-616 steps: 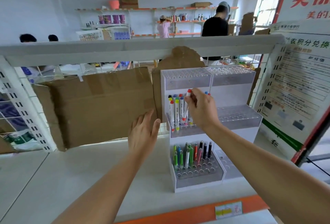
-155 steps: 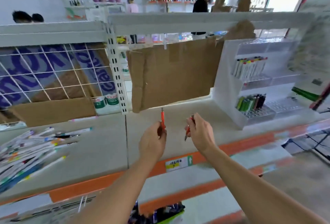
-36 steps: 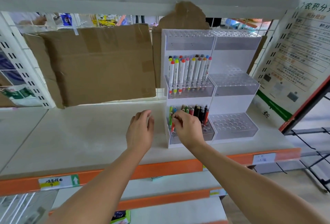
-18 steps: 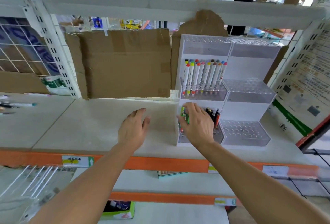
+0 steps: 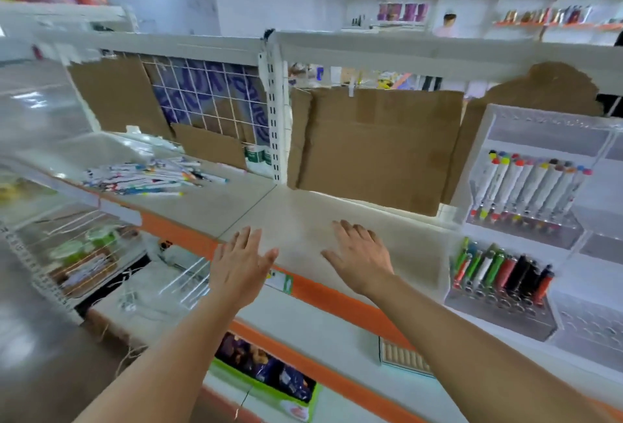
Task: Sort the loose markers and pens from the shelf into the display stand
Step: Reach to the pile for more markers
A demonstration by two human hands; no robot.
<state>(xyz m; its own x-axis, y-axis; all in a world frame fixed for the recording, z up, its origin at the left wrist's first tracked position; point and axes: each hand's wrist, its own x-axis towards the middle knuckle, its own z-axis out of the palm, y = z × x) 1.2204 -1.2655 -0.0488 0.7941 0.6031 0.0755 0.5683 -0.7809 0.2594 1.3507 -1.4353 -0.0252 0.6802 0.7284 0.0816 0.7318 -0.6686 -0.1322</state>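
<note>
Hands [image 5: 241,265] [image 5: 359,259] now empty, fingers spread, away from display stand [image 5: 478,159], nearer loose markers [image 5: 151,176].

Both bare forearms are reaching forward side by side, backs of the hands facing up. The left hand [image 5: 240,267] is holding nothing, fingers [image 5: 251,237] straight and slightly spread. The right hand [image 5: 360,259] is likewise lying flat and empty, fingers extended.

Cardboard sheet [image 5: 377,142] (taped to shelf back)

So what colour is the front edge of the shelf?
Orange front edge, clearest in the head view.
</note>
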